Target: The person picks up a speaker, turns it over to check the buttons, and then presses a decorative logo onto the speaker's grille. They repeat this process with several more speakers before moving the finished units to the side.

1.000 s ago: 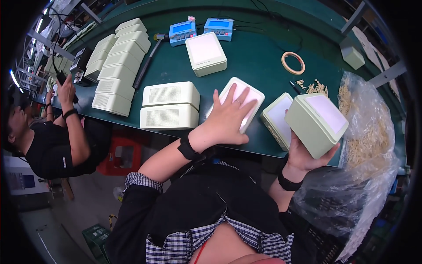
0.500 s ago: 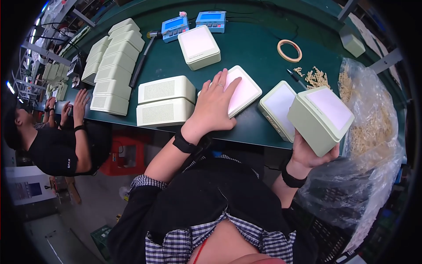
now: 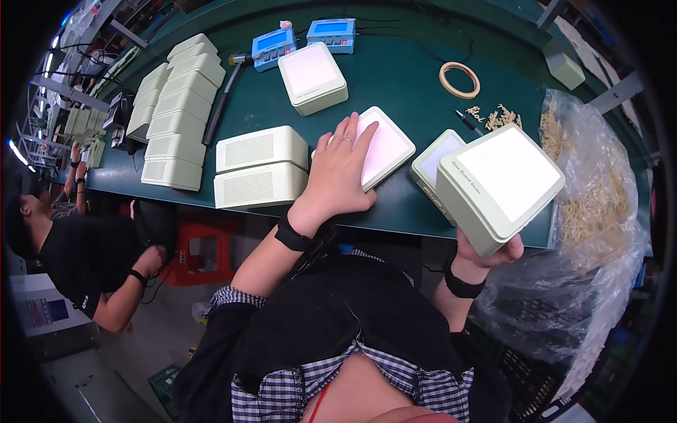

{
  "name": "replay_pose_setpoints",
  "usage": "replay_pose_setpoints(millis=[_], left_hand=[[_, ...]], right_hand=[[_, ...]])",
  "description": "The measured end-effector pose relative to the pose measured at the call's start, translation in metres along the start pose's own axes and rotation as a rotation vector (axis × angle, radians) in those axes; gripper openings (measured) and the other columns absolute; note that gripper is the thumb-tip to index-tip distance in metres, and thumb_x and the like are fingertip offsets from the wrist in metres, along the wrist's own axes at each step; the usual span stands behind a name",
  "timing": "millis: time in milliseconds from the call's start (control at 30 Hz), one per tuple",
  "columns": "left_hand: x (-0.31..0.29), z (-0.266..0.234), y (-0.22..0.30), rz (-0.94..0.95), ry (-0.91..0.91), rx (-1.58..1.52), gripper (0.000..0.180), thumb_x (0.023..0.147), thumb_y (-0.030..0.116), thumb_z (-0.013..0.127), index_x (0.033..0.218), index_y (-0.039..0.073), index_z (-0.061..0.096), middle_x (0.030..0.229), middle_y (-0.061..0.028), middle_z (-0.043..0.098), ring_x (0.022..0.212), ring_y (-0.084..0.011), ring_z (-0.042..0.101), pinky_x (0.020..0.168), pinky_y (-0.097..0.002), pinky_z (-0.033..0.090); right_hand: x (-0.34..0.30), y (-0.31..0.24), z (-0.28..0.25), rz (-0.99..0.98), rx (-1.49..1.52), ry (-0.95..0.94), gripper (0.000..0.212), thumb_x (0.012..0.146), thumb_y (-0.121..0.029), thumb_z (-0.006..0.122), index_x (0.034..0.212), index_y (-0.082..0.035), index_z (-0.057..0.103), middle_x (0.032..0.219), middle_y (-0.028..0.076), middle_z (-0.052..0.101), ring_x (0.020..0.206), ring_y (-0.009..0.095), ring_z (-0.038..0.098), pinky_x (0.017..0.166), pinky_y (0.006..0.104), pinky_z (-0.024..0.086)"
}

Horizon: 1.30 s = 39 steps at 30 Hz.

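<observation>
My left hand (image 3: 335,173) lies flat, fingers spread, over a pale green box-shaped speaker (image 3: 388,146) with a white top, resting on the table. With my right hand (image 3: 488,255) I hold up another pale green speaker (image 3: 504,185) from below, its bright white face tilted toward me. Most of that hand's fingers are hidden under it. Behind the raised speaker, partly covered, a third speaker (image 3: 438,159) sits on the table. Beside my left hand two speakers (image 3: 259,185) show their perforated grilles, and one more (image 3: 314,79) stands farther back.
Rows of speakers (image 3: 185,109) stand at the left, beside a long dark tool (image 3: 224,102). Two blue devices (image 3: 331,35) are at the back. A tape roll (image 3: 460,80), a pen (image 3: 468,122) and a clear bag (image 3: 599,183) of small tan pieces lie right. A co-worker (image 3: 92,247) sits left.
My right hand has moved the held speaker slightly left and up, turning its white face more toward me. My left hand stays on its speaker. The co-worker has lowered an arm.
</observation>
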State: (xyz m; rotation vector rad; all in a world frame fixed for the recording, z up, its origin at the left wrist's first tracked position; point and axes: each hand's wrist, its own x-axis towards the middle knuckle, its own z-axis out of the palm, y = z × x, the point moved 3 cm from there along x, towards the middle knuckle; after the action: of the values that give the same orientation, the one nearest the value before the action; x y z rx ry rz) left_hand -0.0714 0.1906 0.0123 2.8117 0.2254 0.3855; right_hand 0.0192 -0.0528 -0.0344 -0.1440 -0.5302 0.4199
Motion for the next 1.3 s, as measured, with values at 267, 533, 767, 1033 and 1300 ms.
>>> replay_pose_setpoints(millis=[267,533,767,1033,1300], left_hand=[[0.001,-0.002,0.001,0.015,0.014,0.01,0.101,0.055,0.022,0.077,0.145,0.005,0.036,0.145,-0.0336,0.036,0.135,-0.0423,0.038,0.108,-0.0519,0.033],[0.001,-0.003,0.003,0.006,0.012,0.021,0.101,0.055,0.022,0.077,0.145,0.004,0.035,0.145,-0.0337,0.036,0.135,-0.0422,0.038,0.108,-0.0525,0.032],[0.002,-0.001,0.001,-0.003,0.019,-0.013,0.103,0.054,0.022,0.078,0.146,0.005,0.035,0.144,-0.0332,0.037,0.136,-0.0414,0.037,0.106,-0.0535,0.032],[0.003,-0.001,0.001,0.009,-0.015,-0.038,0.103,0.053,0.02,0.079,0.145,0.006,0.035,0.145,-0.0323,0.037,0.137,-0.0411,0.035,0.105,-0.0551,0.03],[0.004,0.005,0.006,-0.038,-0.01,-0.029,0.099,0.055,0.019,0.078,0.144,0.009,0.035,0.147,-0.0306,0.036,0.139,-0.0418,0.033,0.106,-0.0552,0.029]], right_hand=[[-0.007,0.003,0.002,0.024,0.068,-0.097,0.086,0.08,-0.042,0.062,0.152,-0.007,0.03,0.151,0.019,0.038,0.136,0.044,0.038,0.112,0.0621,0.028],[-0.006,0.0,0.001,0.039,-0.231,0.004,0.098,0.079,-0.054,0.064,0.154,-0.009,0.021,0.155,0.023,0.028,0.139,0.047,0.032,0.113,0.0647,0.023],[0.02,0.004,0.036,-0.107,-0.085,0.076,0.102,0.078,-0.061,0.062,0.155,-0.011,0.018,0.156,0.024,0.024,0.14,0.047,0.029,0.113,0.0648,0.023],[0.03,0.004,0.037,-0.12,-0.293,0.22,0.101,0.079,-0.065,0.058,0.155,-0.012,0.018,0.157,0.022,0.023,0.141,0.047,0.027,0.114,0.0641,0.021],[0.033,0.005,0.039,-0.121,-0.35,0.247,0.1,0.079,-0.069,0.054,0.155,-0.014,0.018,0.157,0.021,0.022,0.142,0.046,0.026,0.115,0.0634,0.02]])
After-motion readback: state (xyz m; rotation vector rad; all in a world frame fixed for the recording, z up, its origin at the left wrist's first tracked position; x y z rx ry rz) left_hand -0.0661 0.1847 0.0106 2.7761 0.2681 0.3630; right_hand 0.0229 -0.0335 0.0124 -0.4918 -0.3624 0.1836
